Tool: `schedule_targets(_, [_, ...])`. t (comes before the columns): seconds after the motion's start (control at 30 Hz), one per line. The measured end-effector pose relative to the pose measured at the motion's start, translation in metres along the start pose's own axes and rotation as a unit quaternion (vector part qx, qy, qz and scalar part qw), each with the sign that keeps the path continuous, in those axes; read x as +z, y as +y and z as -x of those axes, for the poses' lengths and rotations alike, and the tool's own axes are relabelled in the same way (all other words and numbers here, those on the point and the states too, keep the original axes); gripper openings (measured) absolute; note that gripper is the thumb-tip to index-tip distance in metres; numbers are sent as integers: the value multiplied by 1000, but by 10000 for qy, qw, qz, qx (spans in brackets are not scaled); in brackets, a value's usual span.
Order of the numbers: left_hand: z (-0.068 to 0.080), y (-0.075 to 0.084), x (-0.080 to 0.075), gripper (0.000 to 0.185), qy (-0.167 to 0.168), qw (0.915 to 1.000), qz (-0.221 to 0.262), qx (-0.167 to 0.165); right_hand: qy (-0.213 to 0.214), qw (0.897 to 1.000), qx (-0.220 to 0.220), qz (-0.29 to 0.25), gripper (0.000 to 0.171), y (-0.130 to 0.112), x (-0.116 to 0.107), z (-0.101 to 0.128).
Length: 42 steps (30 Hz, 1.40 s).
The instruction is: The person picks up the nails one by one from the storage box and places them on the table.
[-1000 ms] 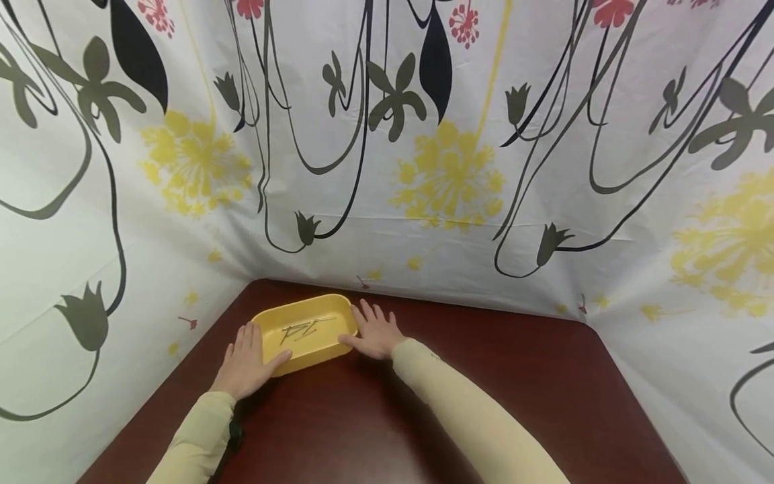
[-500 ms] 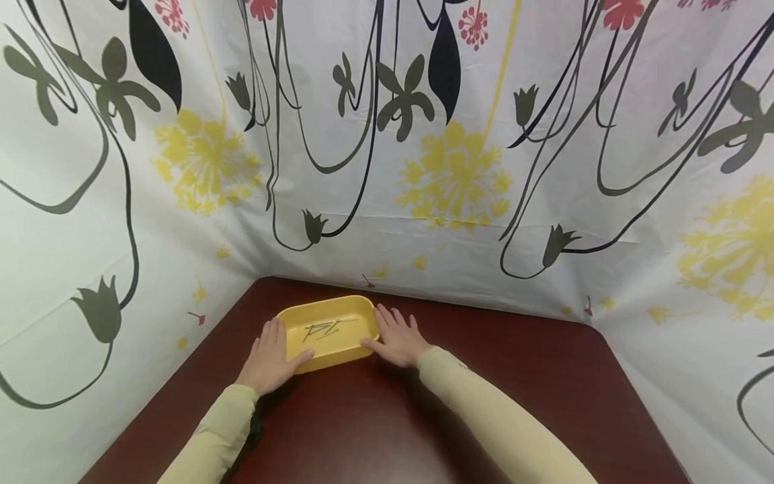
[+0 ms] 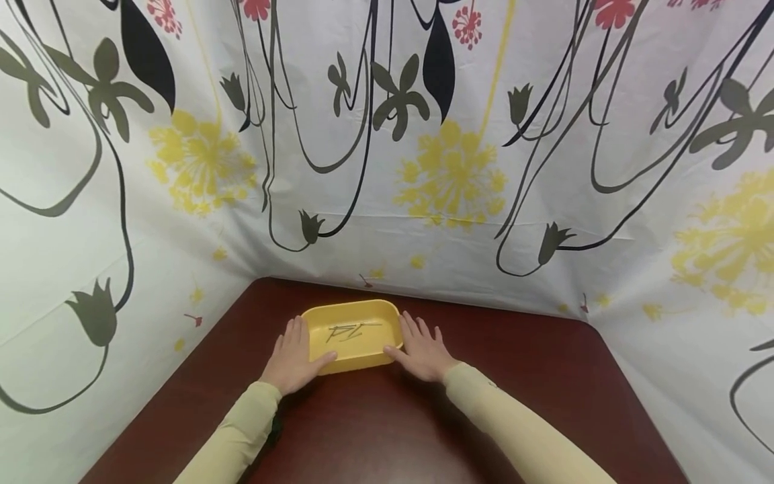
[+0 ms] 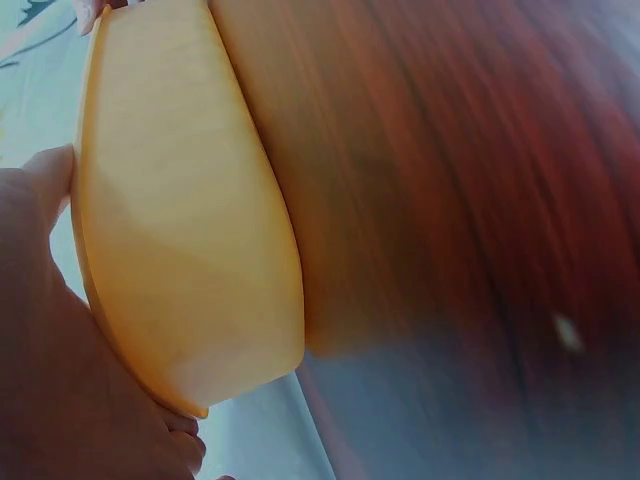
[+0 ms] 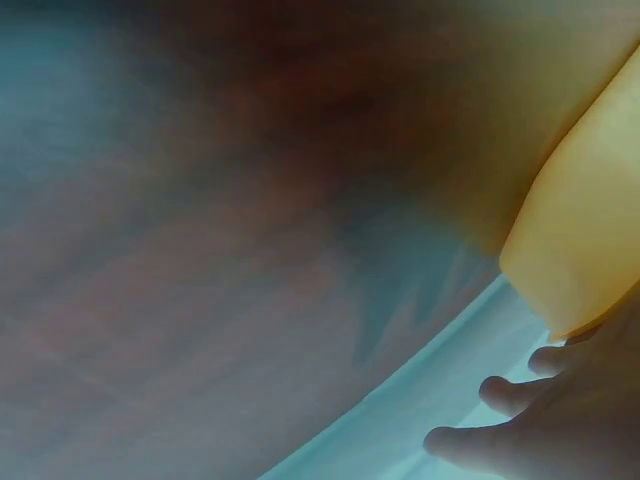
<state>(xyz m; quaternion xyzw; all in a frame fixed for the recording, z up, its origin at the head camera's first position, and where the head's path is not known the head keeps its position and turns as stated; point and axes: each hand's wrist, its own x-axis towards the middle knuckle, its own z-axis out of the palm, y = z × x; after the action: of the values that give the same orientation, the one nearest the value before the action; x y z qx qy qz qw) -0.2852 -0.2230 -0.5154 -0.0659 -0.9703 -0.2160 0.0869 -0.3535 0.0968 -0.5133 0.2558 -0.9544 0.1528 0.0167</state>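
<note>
A yellow rectangular tray (image 3: 387, 314) sits on the dark red table (image 3: 387, 430) near its back left corner, with several thin dark sticks (image 3: 349, 331) lying inside. My left hand (image 3: 294, 356) lies flat against the tray's left side, fingers straight, thumb along the front wall. My right hand (image 3: 422, 349) lies flat against its right side the same way. The left wrist view shows the tray's outer wall (image 4: 190, 230) beside my palm (image 4: 60, 350). In the right wrist view the tray's corner (image 5: 590, 230) stands above my fingers (image 5: 500, 420).
A white curtain (image 3: 423, 148) with black, yellow and red flower print hangs close behind and along both sides of the table. Both of my arms wear pale yellow sleeves (image 3: 520, 430).
Both hands have slid the tray to the right along the table, away from the back left corner.
</note>
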Motion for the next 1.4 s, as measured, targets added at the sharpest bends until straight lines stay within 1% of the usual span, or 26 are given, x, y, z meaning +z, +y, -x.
schedule_targets(0.13, [-1,12,6,118,-108,9999,-27,55,39,9998,172,-23,91,7,-3,17])
schedule_targets(0.27, [-5,24,11,115,-276,9995,24,138,161,9993,308,133,90,15,-6,30])
schedule_targets(0.33, [-7,29,14,114,-301,9993,71,192,194,9990,346,189,89,19,-8,37])
schedule_targets(0.53, [-12,41,22,114,-303,9991,22,304,208,9985,504,99,90,23,-15,54])
schedule_targets(0.77, [-22,56,34,115,-545,9976,83,428,344,9964,762,165,89,32,-23,74])
schedule_targets(0.9, [-26,65,37,115,-594,9967,160,529,340,9954,877,167,93,37,-27,83])
schedule_targets(1.13, [-27,84,43,111,-610,9950,316,719,328,9947,970,128,98,51,-32,100])
schedule_targets(1.4, [-27,100,50,112,-625,9939,302,855,336,9930,1128,85,93,58,-37,118])
